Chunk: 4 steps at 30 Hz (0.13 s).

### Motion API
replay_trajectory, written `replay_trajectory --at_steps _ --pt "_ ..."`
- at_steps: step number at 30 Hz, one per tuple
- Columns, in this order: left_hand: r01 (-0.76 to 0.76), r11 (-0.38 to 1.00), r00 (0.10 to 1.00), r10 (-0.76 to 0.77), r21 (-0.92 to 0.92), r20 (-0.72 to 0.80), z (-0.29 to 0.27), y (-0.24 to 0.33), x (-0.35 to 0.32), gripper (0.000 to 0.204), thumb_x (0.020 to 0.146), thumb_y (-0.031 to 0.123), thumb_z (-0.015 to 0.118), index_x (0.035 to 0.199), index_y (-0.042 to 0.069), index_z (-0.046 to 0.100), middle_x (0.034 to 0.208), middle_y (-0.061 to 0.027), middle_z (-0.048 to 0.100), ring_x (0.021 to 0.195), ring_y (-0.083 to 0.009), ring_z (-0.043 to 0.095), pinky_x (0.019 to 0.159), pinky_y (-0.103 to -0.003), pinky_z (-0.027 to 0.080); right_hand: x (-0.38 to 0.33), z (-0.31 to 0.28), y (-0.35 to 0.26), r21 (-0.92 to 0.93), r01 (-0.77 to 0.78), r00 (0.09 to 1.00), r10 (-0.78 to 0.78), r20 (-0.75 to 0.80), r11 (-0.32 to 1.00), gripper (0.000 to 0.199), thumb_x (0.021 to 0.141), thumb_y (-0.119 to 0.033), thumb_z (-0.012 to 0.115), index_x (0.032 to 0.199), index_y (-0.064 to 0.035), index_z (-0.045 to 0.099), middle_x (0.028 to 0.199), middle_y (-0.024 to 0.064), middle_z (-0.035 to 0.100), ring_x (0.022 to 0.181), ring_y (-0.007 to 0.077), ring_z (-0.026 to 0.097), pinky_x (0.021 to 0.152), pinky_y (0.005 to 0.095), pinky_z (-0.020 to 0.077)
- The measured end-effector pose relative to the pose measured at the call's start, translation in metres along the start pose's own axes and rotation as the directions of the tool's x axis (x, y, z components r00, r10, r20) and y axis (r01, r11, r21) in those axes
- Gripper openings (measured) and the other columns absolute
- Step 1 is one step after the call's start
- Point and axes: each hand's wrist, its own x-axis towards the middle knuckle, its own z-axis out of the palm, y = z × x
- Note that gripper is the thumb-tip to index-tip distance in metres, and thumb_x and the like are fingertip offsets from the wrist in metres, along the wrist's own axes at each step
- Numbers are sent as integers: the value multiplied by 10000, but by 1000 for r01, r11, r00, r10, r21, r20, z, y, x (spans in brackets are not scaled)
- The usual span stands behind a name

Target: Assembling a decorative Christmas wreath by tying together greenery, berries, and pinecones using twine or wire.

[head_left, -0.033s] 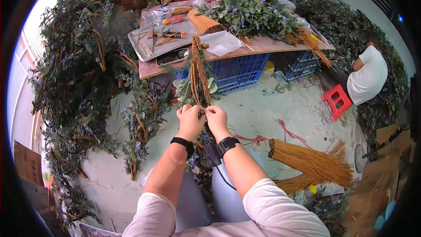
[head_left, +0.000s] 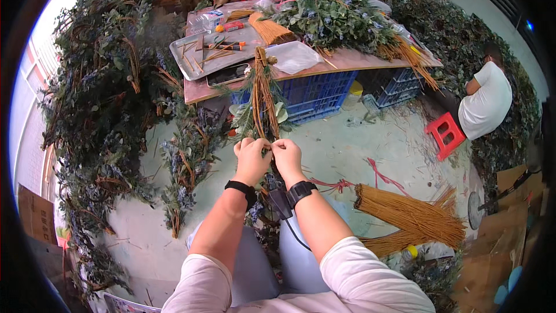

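A bundle of brown twigs, with green sprigs and pale round leaves behind it, stands upright between me and the table, its bound tip reaching over the table edge. My left hand pinches the lower twigs, fingers closed. Right beside it, my right hand is closed too, thumb and fingertips pressed together on the same bundle. The two hands almost touch, and whatever small thing lies between the fingertips is hidden. Below them, dark foliage with bluish bits hangs over my lap, next to a black box with a cable.
Ahead is a table on blue crates, bearing a metal tray and a leafy heap. Foliage piles line the left. Twig bundles lie right. A person sits by a red stool; others are behind.
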Motion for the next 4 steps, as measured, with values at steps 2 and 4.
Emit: replay_trajectory --at_steps 2,4 --pt "40 999 998 -40 4 47 -2 -6 -2 216 654 157 668 855 105 607 779 -24 601 899 -218 506 863 -393 295 -4 -5 -9 67 -4 998 0 55 998 137 761 -145 624 782 -10 627 687 92 628 627 187 583 604 313 449" --pt "25 997 999 -26 74 18 -3 -8 -3 192 657 160 674 826 111 598 758 -9 613 856 -203 509 829 -397 301 -4 -6 -12 71 -50 987 38 155 996 121 758 -140 635 778 -21 636 696 83 628 628 172 576 605 305 447"
